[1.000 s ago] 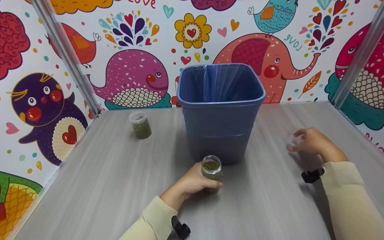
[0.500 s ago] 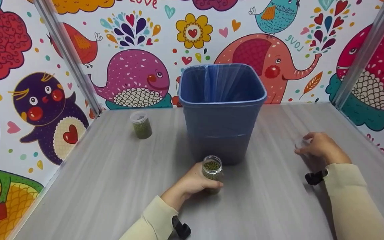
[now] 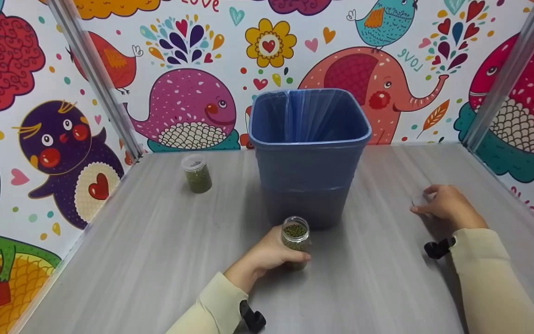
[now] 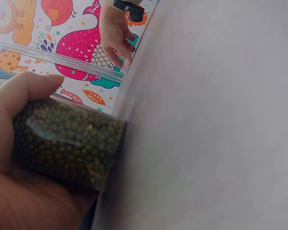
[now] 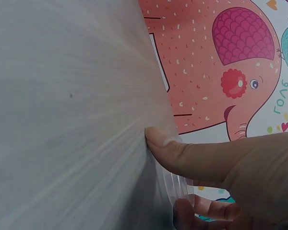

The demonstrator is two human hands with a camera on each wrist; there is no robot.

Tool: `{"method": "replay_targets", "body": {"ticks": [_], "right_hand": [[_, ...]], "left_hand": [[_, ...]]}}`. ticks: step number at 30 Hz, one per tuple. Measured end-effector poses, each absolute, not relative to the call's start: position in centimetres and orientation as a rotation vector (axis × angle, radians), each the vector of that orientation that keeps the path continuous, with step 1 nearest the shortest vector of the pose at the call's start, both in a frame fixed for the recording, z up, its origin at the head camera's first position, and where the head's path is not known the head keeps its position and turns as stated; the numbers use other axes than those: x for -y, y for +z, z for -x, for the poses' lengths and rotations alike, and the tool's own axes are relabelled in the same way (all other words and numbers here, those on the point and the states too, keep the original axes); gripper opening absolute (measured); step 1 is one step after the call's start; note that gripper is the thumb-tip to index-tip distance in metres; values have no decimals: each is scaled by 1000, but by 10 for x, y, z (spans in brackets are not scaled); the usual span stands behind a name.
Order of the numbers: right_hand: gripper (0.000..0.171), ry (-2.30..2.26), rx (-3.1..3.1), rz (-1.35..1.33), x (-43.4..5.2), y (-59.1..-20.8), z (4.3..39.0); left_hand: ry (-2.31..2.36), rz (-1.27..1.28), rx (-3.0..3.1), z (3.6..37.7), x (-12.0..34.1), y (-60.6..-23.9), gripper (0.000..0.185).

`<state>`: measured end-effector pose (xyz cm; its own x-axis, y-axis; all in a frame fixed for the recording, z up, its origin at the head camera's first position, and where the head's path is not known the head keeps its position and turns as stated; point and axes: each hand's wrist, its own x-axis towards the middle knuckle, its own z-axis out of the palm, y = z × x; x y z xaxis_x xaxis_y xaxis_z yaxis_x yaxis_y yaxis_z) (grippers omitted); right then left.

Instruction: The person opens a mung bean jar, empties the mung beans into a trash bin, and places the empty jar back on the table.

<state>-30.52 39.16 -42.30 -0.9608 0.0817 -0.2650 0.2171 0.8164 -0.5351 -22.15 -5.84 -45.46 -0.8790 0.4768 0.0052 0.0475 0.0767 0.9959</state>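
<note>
In the head view, my left hand [image 3: 269, 253] grips a clear jar of mung beans [image 3: 295, 232], upright in front of the bin. The jar's top is uncovered, and the green beans [image 4: 69, 141] show through its side in the left wrist view. Off to the right, my right hand [image 3: 448, 204] is low at the table. Its thumb and fingers hold a clear ridged lid [image 5: 175, 184] by the edge, against the tabletop. Most of the lid is hard to make out from the head because it is see-through.
A blue bin [image 3: 311, 167] with a liner stands at the centre back. Left of it, a second jar of green beans [image 3: 197, 176] has a whitish lid on. Patterned walls and metal posts [image 3: 95, 83] bound the grey table [image 3: 155, 260].
My right hand has shifted a little to the right and down toward the table with the clear lid, then nearly stopped. The left hand and its jar have stayed in place.
</note>
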Motion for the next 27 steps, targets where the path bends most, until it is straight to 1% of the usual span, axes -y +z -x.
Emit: {"method": "replay_targets", "body": {"ticks": [23,27], "right_hand": [[103,-912,-2734,-213,-396,-423,305],[106,-924,-2730,-208,-397,-421,303]], "left_hand": [[1868,-515,-2049,221,58,-454,38],[1880,-530,-2029,222,59,-456,40]]}}
